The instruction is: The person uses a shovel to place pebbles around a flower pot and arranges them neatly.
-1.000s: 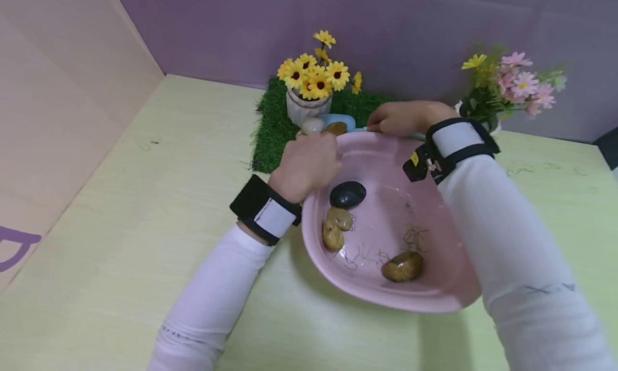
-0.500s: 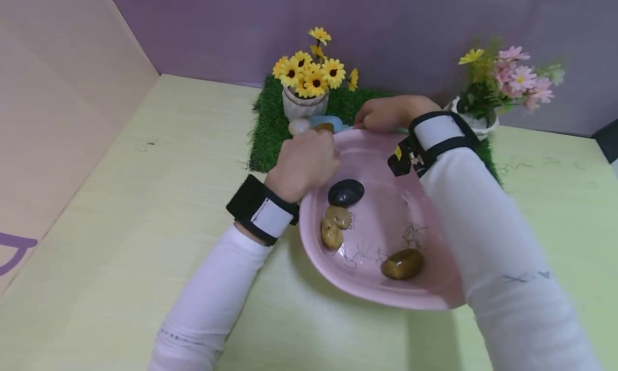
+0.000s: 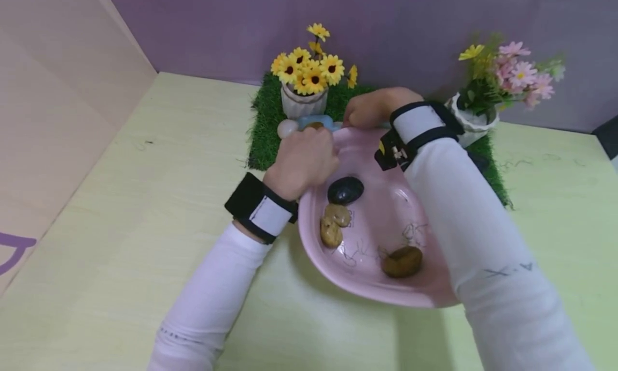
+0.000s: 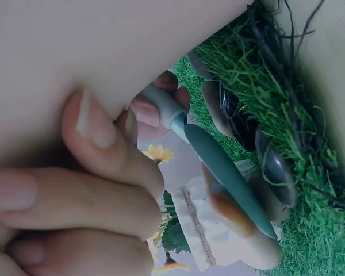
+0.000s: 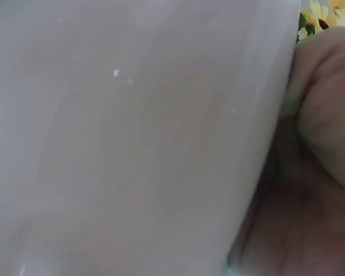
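Note:
My left hand (image 3: 305, 159) grips the left rim of a pink basin (image 3: 381, 298), which stands tilted; several fingers curl in the left wrist view. Behind the basin my right hand (image 3: 372, 108) holds a toy shovel by its pale handle (image 4: 161, 103). Its blue-green blade (image 4: 227, 178) lies against a brown stone (image 4: 236, 210). Beside that is a round white stone (image 3: 288, 128), at the foot of the sunflower pot. Inside the basin are a black stone (image 3: 345, 190), two tan stones clustered together (image 3: 336, 215) and a larger brown stone (image 3: 402, 261). The basin wall fills most of the right wrist view.
A green turf mat (image 3: 266, 119) lies under the pot of yellow flowers (image 3: 304, 102). Several dark stones (image 4: 273, 167) rest on it behind the basin. At the right stands a white pot of pink flowers (image 3: 483, 124). A purple wall (image 3: 217, 33) closes the back.
My right hand has moved left behind the basin with the shovel. The white and brown stones have shifted left along the turf. My left hand stays on the basin rim.

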`<act>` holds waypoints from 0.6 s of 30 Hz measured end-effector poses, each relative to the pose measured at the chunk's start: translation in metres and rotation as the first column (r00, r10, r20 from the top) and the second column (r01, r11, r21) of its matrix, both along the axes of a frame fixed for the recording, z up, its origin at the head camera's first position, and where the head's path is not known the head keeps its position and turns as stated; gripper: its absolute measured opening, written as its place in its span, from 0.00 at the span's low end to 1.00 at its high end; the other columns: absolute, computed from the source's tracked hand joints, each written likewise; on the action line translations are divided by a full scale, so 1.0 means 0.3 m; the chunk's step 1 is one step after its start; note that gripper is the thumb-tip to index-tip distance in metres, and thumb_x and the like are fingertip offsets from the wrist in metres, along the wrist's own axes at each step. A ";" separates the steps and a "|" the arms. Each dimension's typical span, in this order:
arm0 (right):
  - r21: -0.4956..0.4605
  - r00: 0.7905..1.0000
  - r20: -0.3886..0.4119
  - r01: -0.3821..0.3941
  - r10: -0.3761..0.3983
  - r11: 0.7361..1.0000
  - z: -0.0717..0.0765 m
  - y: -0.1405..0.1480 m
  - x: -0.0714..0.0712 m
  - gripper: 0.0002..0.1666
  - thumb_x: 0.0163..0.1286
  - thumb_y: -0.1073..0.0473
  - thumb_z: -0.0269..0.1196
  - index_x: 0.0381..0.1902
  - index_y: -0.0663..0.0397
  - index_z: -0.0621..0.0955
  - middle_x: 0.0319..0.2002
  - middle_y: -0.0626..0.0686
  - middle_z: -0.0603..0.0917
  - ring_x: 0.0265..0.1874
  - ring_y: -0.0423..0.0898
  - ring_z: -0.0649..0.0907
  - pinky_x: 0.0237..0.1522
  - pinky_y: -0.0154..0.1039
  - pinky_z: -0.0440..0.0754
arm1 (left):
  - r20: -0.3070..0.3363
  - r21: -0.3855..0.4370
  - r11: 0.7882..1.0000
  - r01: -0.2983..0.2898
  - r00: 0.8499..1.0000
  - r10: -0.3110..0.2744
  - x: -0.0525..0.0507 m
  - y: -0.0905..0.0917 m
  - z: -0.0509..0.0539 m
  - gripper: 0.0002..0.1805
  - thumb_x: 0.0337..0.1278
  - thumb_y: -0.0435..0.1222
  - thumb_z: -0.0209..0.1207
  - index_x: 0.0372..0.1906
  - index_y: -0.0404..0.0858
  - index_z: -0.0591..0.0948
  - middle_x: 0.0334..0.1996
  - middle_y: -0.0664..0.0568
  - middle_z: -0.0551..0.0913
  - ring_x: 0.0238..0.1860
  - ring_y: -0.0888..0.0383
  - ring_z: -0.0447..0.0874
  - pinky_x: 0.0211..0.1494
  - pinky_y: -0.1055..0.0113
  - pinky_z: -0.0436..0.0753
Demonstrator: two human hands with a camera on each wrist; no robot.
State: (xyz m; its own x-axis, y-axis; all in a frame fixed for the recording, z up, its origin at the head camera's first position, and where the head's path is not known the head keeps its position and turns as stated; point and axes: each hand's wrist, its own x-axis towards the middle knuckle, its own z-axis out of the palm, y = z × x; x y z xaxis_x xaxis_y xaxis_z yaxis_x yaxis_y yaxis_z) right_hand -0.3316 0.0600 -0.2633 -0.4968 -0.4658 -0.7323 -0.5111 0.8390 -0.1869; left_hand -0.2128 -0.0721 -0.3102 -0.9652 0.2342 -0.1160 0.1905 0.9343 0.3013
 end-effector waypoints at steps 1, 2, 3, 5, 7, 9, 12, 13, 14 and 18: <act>0.003 1.000 0.000 -0.001 0.001 1.000 0.002 -0.003 -0.001 0.23 0.79 0.55 0.40 0.49 0.52 0.82 0.47 0.53 0.81 0.43 0.48 0.78 0.46 0.41 0.73 | 0.002 0.002 1.000 -0.004 1.000 0.004 0.000 0.000 0.001 0.16 0.73 0.42 0.44 0.38 0.37 0.78 0.35 0.45 0.79 0.34 0.51 0.79 0.39 0.54 0.83; 0.003 1.000 -0.003 -0.005 0.005 1.000 0.006 -0.006 0.000 0.23 0.79 0.55 0.40 0.50 0.52 0.82 0.47 0.53 0.81 0.43 0.48 0.78 0.45 0.41 0.73 | 0.006 0.006 1.000 -0.009 1.000 0.009 -0.001 0.000 0.001 0.16 0.73 0.43 0.44 0.38 0.37 0.78 0.35 0.45 0.79 0.35 0.51 0.79 0.40 0.53 0.83; 0.006 1.000 -0.006 -0.011 0.011 1.000 0.009 -0.009 0.000 0.23 0.79 0.54 0.41 0.52 0.51 0.82 0.48 0.53 0.81 0.44 0.48 0.78 0.46 0.42 0.73 | 0.007 0.007 1.000 -0.014 1.000 0.014 -0.001 0.000 0.002 0.16 0.73 0.43 0.44 0.38 0.37 0.78 0.36 0.44 0.80 0.35 0.50 0.80 0.40 0.53 0.83; 0.013 1.000 -0.015 -0.018 0.018 1.000 0.015 -0.012 0.004 0.23 0.79 0.54 0.41 0.56 0.51 0.81 0.51 0.54 0.80 0.45 0.48 0.78 0.47 0.42 0.73 | 0.009 0.008 1.000 -0.023 1.000 0.023 -0.002 0.000 0.002 0.16 0.73 0.43 0.44 0.39 0.38 0.78 0.38 0.44 0.80 0.36 0.49 0.79 0.41 0.51 0.83; 0.020 0.999 -0.029 -0.013 0.014 1.000 0.020 -0.016 0.010 0.24 0.80 0.53 0.41 0.59 0.52 0.80 0.54 0.55 0.80 0.48 0.49 0.77 0.49 0.43 0.74 | 0.008 -0.002 0.999 -0.035 0.999 0.035 -0.001 0.001 0.004 0.17 0.73 0.44 0.43 0.39 0.38 0.78 0.39 0.43 0.80 0.35 0.49 0.79 0.39 0.50 0.83; 0.025 0.998 -0.056 -0.009 0.011 1.000 0.025 -0.021 0.022 0.23 0.80 0.53 0.42 0.60 0.53 0.80 0.54 0.55 0.80 0.47 0.49 0.77 0.48 0.42 0.74 | 0.011 -0.009 0.999 -0.042 0.999 0.042 0.000 0.000 0.005 0.17 0.73 0.44 0.43 0.40 0.39 0.78 0.39 0.43 0.80 0.34 0.49 0.79 0.37 0.50 0.82; 0.036 0.995 -0.097 0.008 -0.004 0.999 0.030 -0.026 0.038 0.23 0.80 0.53 0.43 0.59 0.53 0.80 0.51 0.55 0.79 0.46 0.50 0.76 0.46 0.42 0.73 | 0.018 -0.008 0.999 -0.046 0.999 0.046 0.000 -0.001 0.007 0.17 0.73 0.44 0.43 0.40 0.39 0.78 0.38 0.44 0.80 0.34 0.50 0.78 0.36 0.50 0.82; 0.039 0.994 -0.110 0.013 -0.009 0.999 0.032 -0.027 0.041 0.23 0.80 0.52 0.44 0.58 0.54 0.80 0.50 0.55 0.79 0.45 0.50 0.76 0.45 0.42 0.73 | 0.021 -0.006 0.999 -0.044 0.999 0.044 0.000 -0.002 0.008 0.16 0.73 0.44 0.43 0.39 0.39 0.78 0.37 0.44 0.80 0.33 0.50 0.78 0.36 0.51 0.82; 0.043 0.993 -0.115 0.018 -0.013 0.999 0.032 -0.029 0.044 0.23 0.80 0.52 0.44 0.58 0.54 0.80 0.50 0.56 0.79 0.45 0.50 0.76 0.45 0.42 0.73 | 0.018 0.000 0.999 -0.042 0.999 0.042 0.000 -0.002 0.008 0.16 0.72 0.44 0.43 0.38 0.39 0.78 0.36 0.44 0.79 0.33 0.50 0.78 0.36 0.51 0.82; 0.049 0.990 -0.144 0.012 -0.005 0.999 0.039 -0.028 0.048 0.22 0.80 0.52 0.45 0.56 0.54 0.81 0.49 0.55 0.80 0.43 0.50 0.76 0.43 0.41 0.74 | 0.015 0.018 0.999 -0.037 0.999 0.037 0.000 -0.003 0.009 0.16 0.72 0.43 0.44 0.34 0.40 0.77 0.32 0.45 0.78 0.31 0.51 0.78 0.32 0.52 0.81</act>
State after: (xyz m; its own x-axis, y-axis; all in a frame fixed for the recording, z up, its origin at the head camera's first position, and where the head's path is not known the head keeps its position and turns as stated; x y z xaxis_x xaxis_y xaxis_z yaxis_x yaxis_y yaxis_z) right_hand -0.3171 0.0516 -0.2516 -0.6026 -0.4257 -0.6750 -0.5224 0.8499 -0.0696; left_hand -0.2129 -0.0730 -0.3075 -0.9714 0.2008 -0.1267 0.1513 0.9348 0.3213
